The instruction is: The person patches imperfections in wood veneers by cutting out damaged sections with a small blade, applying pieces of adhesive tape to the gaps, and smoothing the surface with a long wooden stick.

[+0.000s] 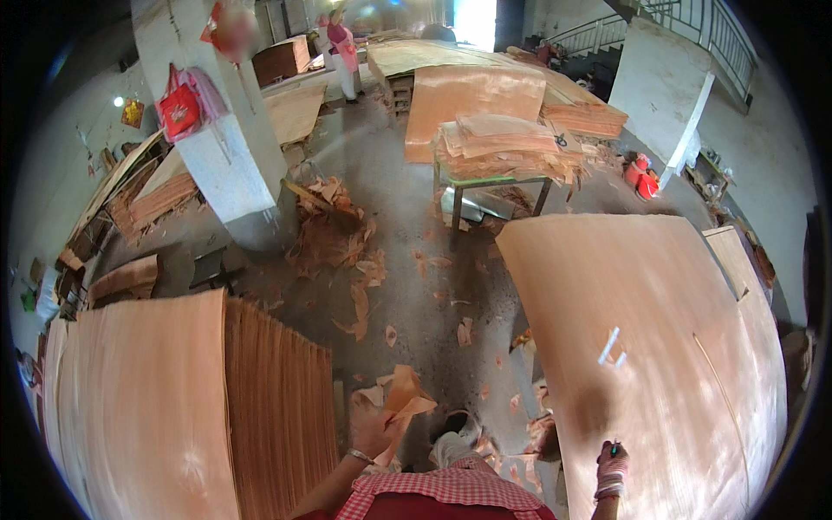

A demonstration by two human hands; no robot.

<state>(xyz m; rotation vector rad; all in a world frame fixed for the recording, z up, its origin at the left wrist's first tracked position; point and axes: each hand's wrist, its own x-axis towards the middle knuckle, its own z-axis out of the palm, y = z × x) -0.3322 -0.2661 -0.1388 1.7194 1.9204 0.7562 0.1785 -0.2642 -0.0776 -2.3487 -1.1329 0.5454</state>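
My bare left hand (370, 422), with a bracelet at the wrist, is closed on torn scraps of thin wood veneer (408, 393). They stick out above the floor, beside a tall stack of veneer sheets (279, 403). On the right, my right hand (612, 458) wears a light knitted glove and grips a small tool (614, 448) with a dark and green end. Its kind cannot be made out. That hand is over a broad veneer sheet (624, 279). Two short white strips (609, 344) and a thin curved sliver (718, 380) lie on the sheet.
Veneer scraps litter the concrete floor (403, 286), with a heap (331, 227) by the pillar (221, 156). Ahead stands a metal-legged table (457, 208) piled with veneer. Red buckets (647, 185) sit at right. A person (343, 49) in an apron stands far back.
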